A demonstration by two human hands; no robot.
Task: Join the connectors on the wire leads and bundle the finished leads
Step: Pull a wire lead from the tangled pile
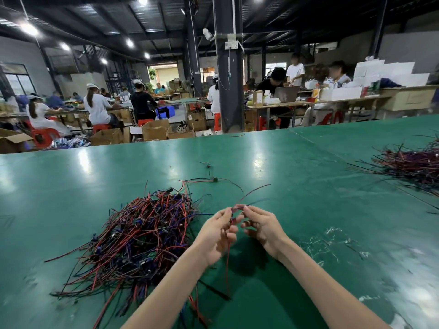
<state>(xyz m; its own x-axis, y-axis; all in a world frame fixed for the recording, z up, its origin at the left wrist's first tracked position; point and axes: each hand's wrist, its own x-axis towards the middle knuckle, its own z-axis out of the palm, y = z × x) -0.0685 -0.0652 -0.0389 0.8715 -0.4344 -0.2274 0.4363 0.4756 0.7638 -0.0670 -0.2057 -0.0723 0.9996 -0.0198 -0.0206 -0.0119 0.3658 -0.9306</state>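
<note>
Head view: two forearms [166, 293] come in from the bottom of the frame and are cut off there. Over the near edge of the bench [308, 162] the left hand [219, 236] and right hand [262, 227] meet. The fingers [226, 213] of each are curled narrow and pinch one wire lead [227, 264]. Its red strand hangs down from the left hand. Thinner ends arc up and away past the right hand, blurred. The spot where the two pinches meet is hidden between the fingers, so any connector there cannot be made out.

Just left of the hands, toward the bench's left side, lies a tangled pile of leads [142, 233] in red, black and blue, with its nearest strands running out of the frame. Right of the hands, pale scraps [320, 243] are smeared and hard to identify. Farther toward the far edge lies a loose lead [215, 179] with a small dark block on it. At the right edge, a second heap of leads [413, 165] is cut off by the frame. Beyond the bench, seated workers [97, 108] are small and blurred.
</note>
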